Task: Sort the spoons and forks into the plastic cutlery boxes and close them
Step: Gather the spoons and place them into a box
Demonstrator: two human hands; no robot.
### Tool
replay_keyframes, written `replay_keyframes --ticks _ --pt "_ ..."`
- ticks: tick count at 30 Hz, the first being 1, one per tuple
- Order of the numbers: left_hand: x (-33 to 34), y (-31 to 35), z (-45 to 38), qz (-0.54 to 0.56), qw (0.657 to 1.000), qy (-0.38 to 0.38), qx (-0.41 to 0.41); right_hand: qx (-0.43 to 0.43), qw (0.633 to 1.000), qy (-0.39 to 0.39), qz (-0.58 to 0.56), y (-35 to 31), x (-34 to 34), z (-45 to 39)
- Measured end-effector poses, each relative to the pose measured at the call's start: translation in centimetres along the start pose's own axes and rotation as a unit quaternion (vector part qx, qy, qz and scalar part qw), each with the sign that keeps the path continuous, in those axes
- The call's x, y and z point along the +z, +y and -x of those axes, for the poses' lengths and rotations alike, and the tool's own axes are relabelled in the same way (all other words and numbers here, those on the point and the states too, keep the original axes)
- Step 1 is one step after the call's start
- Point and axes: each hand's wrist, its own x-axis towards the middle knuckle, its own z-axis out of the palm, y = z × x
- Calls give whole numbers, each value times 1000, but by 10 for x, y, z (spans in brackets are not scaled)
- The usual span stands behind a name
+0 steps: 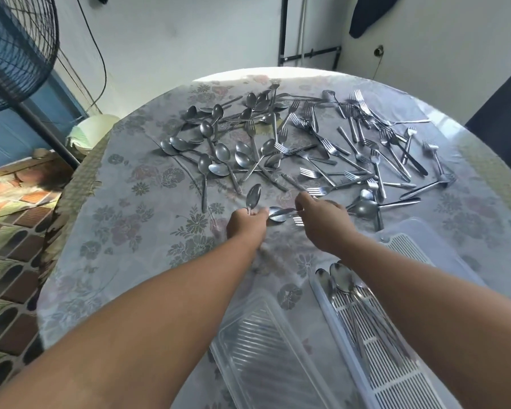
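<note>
Gripping an upright spoon point(253, 196), the left hand point(245, 224) hovers mid-table; the right hand point(322, 219) pinches another spoon point(279, 214). Cutlery boxes point(366, 335) sit at the near right edge (no readable writing).

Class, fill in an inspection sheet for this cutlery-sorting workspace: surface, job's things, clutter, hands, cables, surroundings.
Surface: round table under a floral cloth.
Job's things: loose spoons and forks scattered across the far half; near box with a slotted insert holds several spoons; clear lid lies beside it.
Clutter: nothing seen.
Hands: left hand holds a spoon upright; right hand pinches another spoon.
Cables: black cable hanging on the wall.
Surroundings: standing fan, wall pipes, patterned floor.
</note>
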Motion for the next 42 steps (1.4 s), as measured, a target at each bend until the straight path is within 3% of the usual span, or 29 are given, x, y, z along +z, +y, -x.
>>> replay_keyframes --ticks 3,7,14,18,25,29,33,42 --pt "15 11 -8 -1 999 19 -45 43 997 56 -33 17 1 2" --pt "35 18 -12 -62 997 15 -49 204 964 64 -155 40 -2 -5" --pt "42 38 -19 22 994 91 54 270 954 30 -130 49 -5 -11" --pt "34 53 -19 132 984 109 40 255 956 21 -141 41 -5 -23" --pt "5 45 -39 148 987 64 19 179 968 35 -173 8 -5 -48" --pt "-17 43 -47 215 975 52 -5 156 969 12 -191 -10 8 -66" --pt "-35 34 -69 154 986 56 -35 137 972 31 -191 -34 20 -84" --pt "-72 41 -99 188 979 -33 -70 188 968 74 -149 -77 22 -127"
